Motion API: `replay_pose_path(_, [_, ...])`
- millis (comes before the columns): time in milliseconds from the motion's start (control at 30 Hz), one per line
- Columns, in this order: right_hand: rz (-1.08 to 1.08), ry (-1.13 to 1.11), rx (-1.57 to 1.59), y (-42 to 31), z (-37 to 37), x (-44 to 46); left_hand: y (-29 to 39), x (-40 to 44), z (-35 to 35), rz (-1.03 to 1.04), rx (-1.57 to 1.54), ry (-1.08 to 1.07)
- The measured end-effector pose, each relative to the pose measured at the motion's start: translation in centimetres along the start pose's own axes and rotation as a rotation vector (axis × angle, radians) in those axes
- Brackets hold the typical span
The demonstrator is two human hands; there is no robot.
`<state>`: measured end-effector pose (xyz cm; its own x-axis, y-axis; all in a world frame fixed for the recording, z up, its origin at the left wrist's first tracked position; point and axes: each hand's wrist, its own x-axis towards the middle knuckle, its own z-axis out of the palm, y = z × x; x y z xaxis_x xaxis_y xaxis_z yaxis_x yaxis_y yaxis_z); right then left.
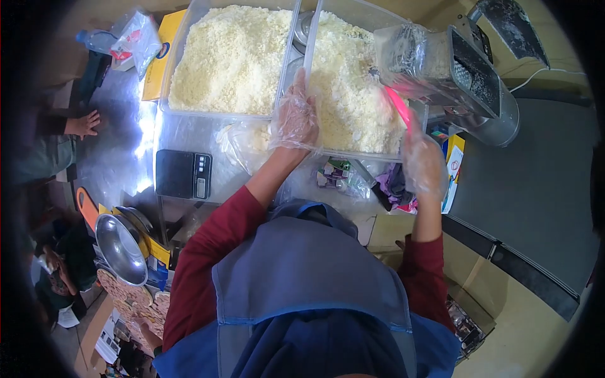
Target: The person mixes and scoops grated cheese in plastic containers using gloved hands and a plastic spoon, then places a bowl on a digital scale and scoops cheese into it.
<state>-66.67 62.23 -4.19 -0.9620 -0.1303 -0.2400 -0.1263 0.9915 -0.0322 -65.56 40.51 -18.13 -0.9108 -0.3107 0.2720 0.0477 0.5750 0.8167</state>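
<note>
My left hand [296,120], in a clear plastic glove, rests at the near left edge of the right tub [362,153], which holds pale crumbly material [346,94]. Gloved as well, my right hand [423,165] is wrapped round the handle of a pink tool [398,106] whose far end is blurred over the crumbs, beside a metal grating machine [479,79]. A second tub [165,94] of the same crumbs stands to the left. My left fingers point forward; whether they grip the rim is unclear.
A black scale [175,174] and a crumpled plastic bag [242,142] lie on the metal table [116,145]. Metal bowls [121,249] stand at lower left. Another person's hand [83,125] is at the far left. A dark flat surface [535,176] lies right.
</note>
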Motion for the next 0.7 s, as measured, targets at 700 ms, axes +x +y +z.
replay_pose_path(700, [-0.410,0.123,-0.025,-3.3,6.0,5.8,0.3,-0.4,0.1,-0.041,-0.049,-0.022])
